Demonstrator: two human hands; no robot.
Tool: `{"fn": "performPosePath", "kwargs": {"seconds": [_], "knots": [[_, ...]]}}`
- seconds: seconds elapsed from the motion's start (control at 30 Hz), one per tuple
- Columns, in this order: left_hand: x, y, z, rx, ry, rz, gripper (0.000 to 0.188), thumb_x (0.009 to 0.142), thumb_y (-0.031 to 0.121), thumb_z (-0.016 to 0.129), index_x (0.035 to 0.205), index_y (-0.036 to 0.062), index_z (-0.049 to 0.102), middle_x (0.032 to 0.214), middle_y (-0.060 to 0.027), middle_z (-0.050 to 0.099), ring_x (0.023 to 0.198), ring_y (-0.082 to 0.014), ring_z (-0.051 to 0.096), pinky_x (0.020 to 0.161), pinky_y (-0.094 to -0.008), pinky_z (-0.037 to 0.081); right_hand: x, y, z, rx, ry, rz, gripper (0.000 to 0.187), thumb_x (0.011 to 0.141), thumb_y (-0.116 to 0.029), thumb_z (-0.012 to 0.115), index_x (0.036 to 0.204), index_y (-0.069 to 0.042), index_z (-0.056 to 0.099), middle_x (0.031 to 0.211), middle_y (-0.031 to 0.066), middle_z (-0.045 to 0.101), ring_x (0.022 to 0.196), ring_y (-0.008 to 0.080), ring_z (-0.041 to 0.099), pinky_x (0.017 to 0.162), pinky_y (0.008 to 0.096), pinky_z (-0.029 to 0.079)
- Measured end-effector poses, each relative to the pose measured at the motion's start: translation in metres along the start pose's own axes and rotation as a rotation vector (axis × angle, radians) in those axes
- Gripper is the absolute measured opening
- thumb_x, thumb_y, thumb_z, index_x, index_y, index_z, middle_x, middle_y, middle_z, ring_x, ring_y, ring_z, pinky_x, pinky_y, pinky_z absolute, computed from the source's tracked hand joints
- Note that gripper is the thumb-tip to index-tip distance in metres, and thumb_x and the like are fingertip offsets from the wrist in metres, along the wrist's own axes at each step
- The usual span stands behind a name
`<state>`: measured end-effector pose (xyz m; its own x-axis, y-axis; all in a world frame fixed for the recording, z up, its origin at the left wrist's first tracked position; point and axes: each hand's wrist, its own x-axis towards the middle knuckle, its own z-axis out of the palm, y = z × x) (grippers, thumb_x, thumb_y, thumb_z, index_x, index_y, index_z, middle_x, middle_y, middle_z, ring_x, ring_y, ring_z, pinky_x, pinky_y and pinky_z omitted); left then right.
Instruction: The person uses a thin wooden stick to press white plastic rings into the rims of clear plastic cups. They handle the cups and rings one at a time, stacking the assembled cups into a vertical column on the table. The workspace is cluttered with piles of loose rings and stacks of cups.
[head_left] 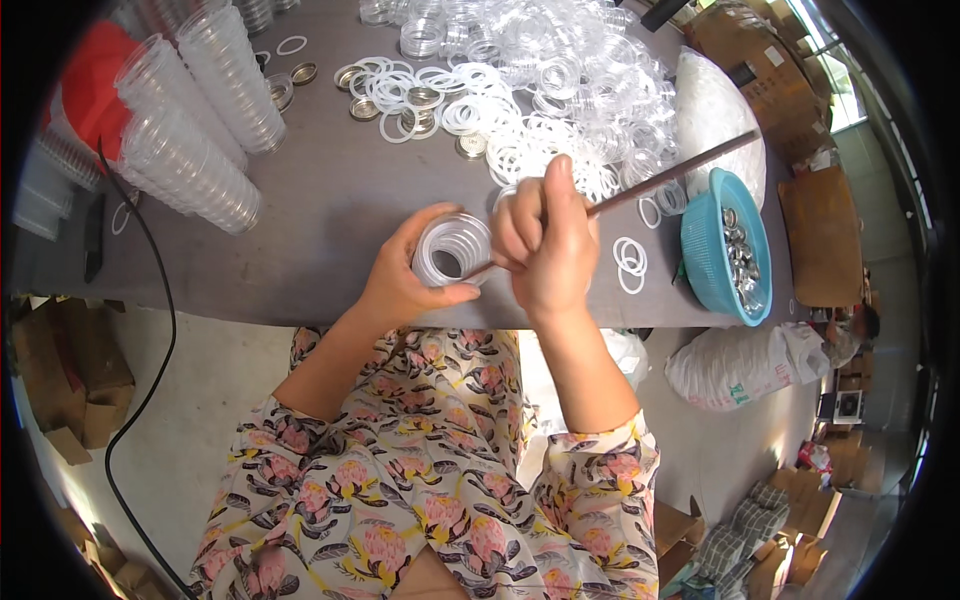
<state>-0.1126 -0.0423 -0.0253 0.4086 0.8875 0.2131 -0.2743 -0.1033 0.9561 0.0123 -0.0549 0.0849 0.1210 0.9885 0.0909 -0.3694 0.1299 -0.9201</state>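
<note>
Near the front edge of the table my left hand (402, 272) is wrapped round a clear plastic cylinder (455, 235), its round open end turned up. Ridged rings show down its inside; whether it is one container or a stack of rings I cannot tell. My right hand (550, 235) is closed in a fist, thumb up, round a thin brown rod (680, 172). The rod's long end points up to the right, while its short end meets the cylinder's rim at the lower right. Beyond my right hand lies a heap of white flat rings (520, 145).
Clear plastic ring-shaped parts (560, 60) are piled at the back. Tall stacks of clear cups (190, 165) stand at the left, by a black cable (160, 270). A blue basket (695, 245) with small metal caps is at the right, before a white bag (715, 130).
</note>
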Motion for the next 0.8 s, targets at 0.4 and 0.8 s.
{"fn": "performPosePath", "kwargs": {"seconds": [0.4, 0.8], "knots": [[-0.001, -0.004, 0.002, -0.018, 0.04, 0.006, 0.077, 0.056, 0.012, 0.081, 0.121, 0.0, 0.042, 0.111, -0.0083, 0.053, 0.104, -0.0145, 0.05, 0.09, -0.0286, 0.039, 0.025, -0.012, 0.0, -0.301, -0.191, 0.056, 0.055, 0.094, -0.036, 0.033, 0.045, -0.013, 0.03, 0.04, -0.0027, 0.027, 0.036, 0.0073, 0.025, 0.035, 0.0231, 0.017], [0.019, -0.028, -0.026, -0.236, -0.064, 0.176, 0.065, 0.077, 0.026, 0.065, 0.128, 0.0001, 0.035, 0.131, -0.0151, 0.037, 0.124, -0.021, 0.032, 0.102, -0.0343, 0.026, 0.007, 0.029, -0.014, 0.443, 0.053, -0.341, 0.055, 0.096, -0.039, 0.022, 0.048, -0.014, 0.026, 0.04, -0.0014, 0.025, 0.038, 0.009, 0.019, 0.035, 0.0223, 0.015]]}}
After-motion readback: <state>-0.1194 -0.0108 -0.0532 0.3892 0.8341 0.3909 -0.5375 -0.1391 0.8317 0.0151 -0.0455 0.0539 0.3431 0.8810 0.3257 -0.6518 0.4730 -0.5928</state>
